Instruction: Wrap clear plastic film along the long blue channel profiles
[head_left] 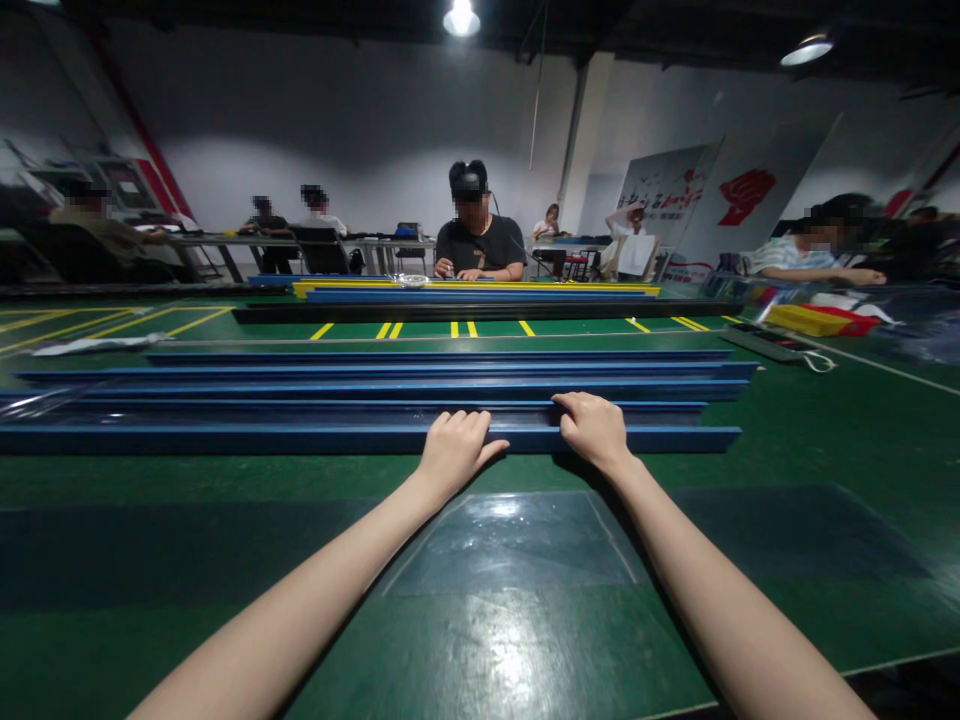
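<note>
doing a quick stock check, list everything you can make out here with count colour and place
blue rails: several, blue, across table
black rail: at least 1, black, far side
yellow rail: at least 1, yellow, beyond black rail
film: count unclear, clear, near side
yellow marks: many, yellow, mid table
tray: 1, yellow, right side
table: 1, green, foreground
people: several, mixed clothing, beyond and right
lamps: at least 2, white, overhead
fist sign: 1, red, back right
left hand: 1, bare, on nearest blue rail
right hand: 1, bare, same rail
</note>
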